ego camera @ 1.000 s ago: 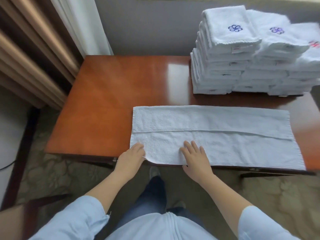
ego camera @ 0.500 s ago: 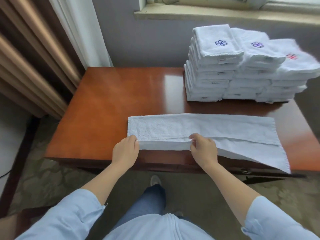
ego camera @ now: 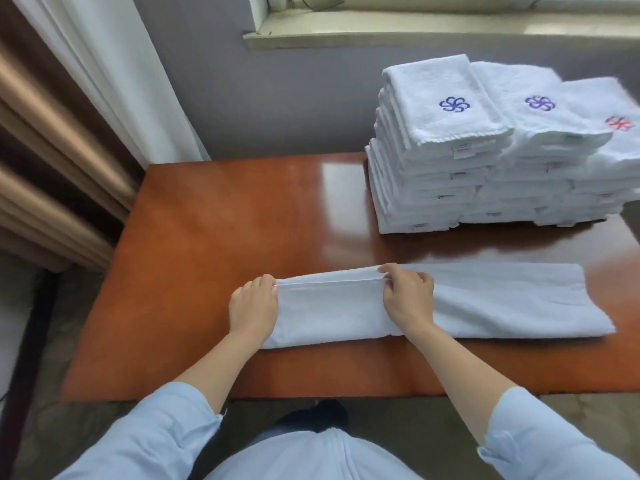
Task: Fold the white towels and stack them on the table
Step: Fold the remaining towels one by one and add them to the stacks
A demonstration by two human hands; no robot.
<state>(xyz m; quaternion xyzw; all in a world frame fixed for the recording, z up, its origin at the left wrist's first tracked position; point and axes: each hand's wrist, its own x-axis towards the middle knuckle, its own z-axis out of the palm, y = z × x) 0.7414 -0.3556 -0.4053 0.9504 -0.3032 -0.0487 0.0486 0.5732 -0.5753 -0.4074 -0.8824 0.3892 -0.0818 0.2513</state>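
Observation:
A white towel (ego camera: 502,303) lies as a long narrow strip across the near part of the wooden table (ego camera: 225,220), folded lengthwise. My left hand (ego camera: 254,308) pinches its hemmed edge at the strip's left end. My right hand (ego camera: 408,299) pinches the same edge further right, near the strip's middle. The held edge lies along the far side of the strip. Three stacks of folded white towels (ego camera: 485,161) stand at the table's back right, with blue, purple and red emblems on top.
Curtains (ego camera: 69,133) hang at the left beside the table. A grey wall and a window sill (ego camera: 415,32) run behind it. The table's near edge is just in front of my body.
Both hands took the towel's near edge off the table and carried it away from me over the rest. The towel is now a narrower strip.

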